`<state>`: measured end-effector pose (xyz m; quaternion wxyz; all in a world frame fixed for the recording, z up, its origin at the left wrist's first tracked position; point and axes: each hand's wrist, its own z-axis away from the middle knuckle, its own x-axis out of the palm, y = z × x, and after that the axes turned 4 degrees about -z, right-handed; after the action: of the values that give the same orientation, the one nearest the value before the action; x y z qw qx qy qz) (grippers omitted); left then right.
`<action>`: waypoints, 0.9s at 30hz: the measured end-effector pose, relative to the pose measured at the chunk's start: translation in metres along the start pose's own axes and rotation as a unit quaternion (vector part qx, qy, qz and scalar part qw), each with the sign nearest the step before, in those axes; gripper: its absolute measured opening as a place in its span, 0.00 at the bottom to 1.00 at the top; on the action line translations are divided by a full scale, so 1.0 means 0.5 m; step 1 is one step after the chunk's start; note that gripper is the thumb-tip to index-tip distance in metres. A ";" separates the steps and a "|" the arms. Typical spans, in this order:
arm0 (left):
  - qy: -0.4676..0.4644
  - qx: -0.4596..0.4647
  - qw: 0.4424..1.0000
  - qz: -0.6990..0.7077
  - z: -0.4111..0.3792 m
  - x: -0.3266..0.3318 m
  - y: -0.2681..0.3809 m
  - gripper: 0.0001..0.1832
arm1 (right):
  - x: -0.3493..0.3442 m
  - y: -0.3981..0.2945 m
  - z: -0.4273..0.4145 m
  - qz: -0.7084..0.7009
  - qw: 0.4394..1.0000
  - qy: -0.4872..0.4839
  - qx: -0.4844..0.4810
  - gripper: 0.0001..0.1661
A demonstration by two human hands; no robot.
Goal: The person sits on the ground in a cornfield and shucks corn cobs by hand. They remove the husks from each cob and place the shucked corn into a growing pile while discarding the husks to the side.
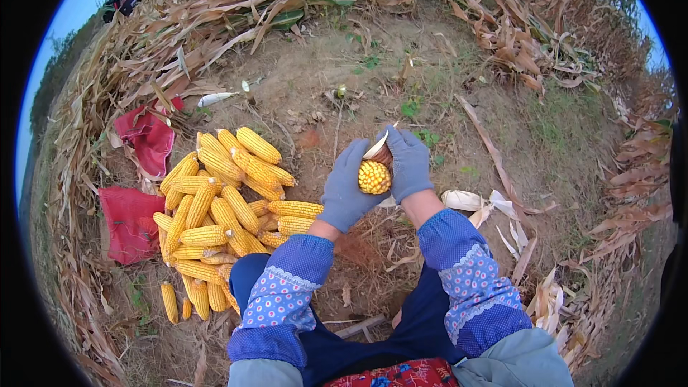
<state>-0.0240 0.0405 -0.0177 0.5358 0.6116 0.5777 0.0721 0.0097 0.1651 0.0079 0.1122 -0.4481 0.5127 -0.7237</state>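
Note:
Between my two grey-gloved hands is an ear of corn (374,177), its yellow kernels bare at the end facing me. A pale husk leaf (377,145) and some brownish husk still cover its far part. My left hand (348,188) wraps the ear from the left side. On the right, my right hand (408,161) grips the husk and the upper side of the ear; its fingertips are partly hidden. To the left of my hands lies a heap of husked yellow corn ears (215,215), reaching close to my left knee.
Two red mesh sacks (129,226) (148,137) lie left of the heap. Loose husks (463,200) are scattered at right. Cut stalk stubs (407,66) stick up ahead. Dry corn stalks (231,16) ring the far side, with more (639,183) at right.

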 end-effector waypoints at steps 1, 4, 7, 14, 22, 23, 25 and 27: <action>0.055 0.032 0.996 -0.056 0.006 0.007 -0.002 0.50 | 0.009 -0.004 0.008 -0.020 1.000 -0.007 0.006 0.09; 0.154 0.047 0.986 -0.041 0.005 0.012 -0.003 0.46 | 0.010 -0.008 0.004 -0.099 0.994 -0.032 0.032 0.09; 0.194 0.043 0.980 0.012 -0.009 -0.001 0.007 0.38 | 0.009 -0.008 -0.010 -0.182 0.980 -0.030 0.075 0.09; 0.106 -0.077 0.952 0.275 -0.007 -0.063 -0.017 0.27 | -0.172 -0.034 -0.164 -0.157 0.973 0.163 -0.041 0.11; 0.189 -0.223 0.793 0.534 -0.032 -0.142 -0.034 0.20 | -0.373 -0.071 -0.231 -0.023 0.952 0.298 -0.070 0.12; 0.211 -0.222 0.793 0.526 -0.027 -0.143 -0.052 0.19 | -0.331 -0.080 -0.198 0.033 0.960 0.274 -0.049 0.11; 0.292 -0.215 0.812 0.457 -0.032 -0.124 -0.089 0.24 | -0.312 -0.096 -0.190 0.215 0.949 0.220 -0.068 0.11; 0.359 -0.191 0.825 0.391 -0.037 -0.102 -0.104 0.28 | -0.285 -0.117 -0.166 0.352 0.908 0.188 -0.125 0.11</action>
<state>-0.0864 -0.0014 -0.0211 0.3230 0.6029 0.4164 0.5990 0.0454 0.3332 -0.0249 0.2042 -0.1045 0.7352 -0.6379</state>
